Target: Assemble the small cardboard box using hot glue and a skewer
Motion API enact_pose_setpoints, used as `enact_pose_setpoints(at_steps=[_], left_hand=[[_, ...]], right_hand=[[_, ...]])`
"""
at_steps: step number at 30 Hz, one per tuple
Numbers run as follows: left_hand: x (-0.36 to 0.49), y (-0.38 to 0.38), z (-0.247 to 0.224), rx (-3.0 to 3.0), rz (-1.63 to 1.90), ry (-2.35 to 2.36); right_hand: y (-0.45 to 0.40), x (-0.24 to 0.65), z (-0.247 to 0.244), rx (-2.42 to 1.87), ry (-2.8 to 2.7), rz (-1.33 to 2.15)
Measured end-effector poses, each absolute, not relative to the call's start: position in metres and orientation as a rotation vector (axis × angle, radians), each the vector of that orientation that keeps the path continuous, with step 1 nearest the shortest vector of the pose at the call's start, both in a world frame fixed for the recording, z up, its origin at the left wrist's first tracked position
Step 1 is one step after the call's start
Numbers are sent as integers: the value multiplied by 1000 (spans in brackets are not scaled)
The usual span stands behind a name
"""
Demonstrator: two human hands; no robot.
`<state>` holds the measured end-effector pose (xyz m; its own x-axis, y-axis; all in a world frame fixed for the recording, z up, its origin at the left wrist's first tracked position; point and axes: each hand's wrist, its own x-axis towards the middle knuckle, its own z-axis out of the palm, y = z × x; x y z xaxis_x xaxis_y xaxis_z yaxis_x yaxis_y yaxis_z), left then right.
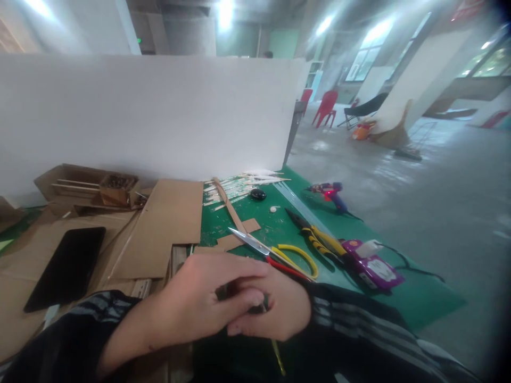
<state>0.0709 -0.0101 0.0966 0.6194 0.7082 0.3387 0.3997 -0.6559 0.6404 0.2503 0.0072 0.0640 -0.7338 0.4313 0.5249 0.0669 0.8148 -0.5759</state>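
Fingers of the right hand seem closed round a stick; whether the left hand pinches is unclear. Handling it seems the step, next needing steadiness.

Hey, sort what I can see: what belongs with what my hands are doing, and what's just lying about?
Apparently in use:
- thin yellowish piece, hanging below your left hand and right hand; grip hidden

Probably just lying about:
- scissors, close by
- pliers
- purple block
- black slab
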Motion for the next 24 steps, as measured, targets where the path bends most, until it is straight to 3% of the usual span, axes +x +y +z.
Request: enact_pose_setpoints(at_steps=[4, 7, 12, 19, 24], left_hand=[[68, -4, 98, 2310, 865, 964], [67, -4, 101, 2268, 849, 899], [66, -3, 102, 2066, 625, 843], [53, 13, 104, 1828, 579, 1037], [45, 30, 105, 1614, 537, 816]], right_hand=[[9, 249, 64, -322, -2060, 1169], [8, 248, 61, -372, -1933, 1259], [8, 248, 58, -538, -1933, 1274], [14, 249, 64, -668, -1901, 1141], [16, 249, 62, -645, -1771, 1147]])
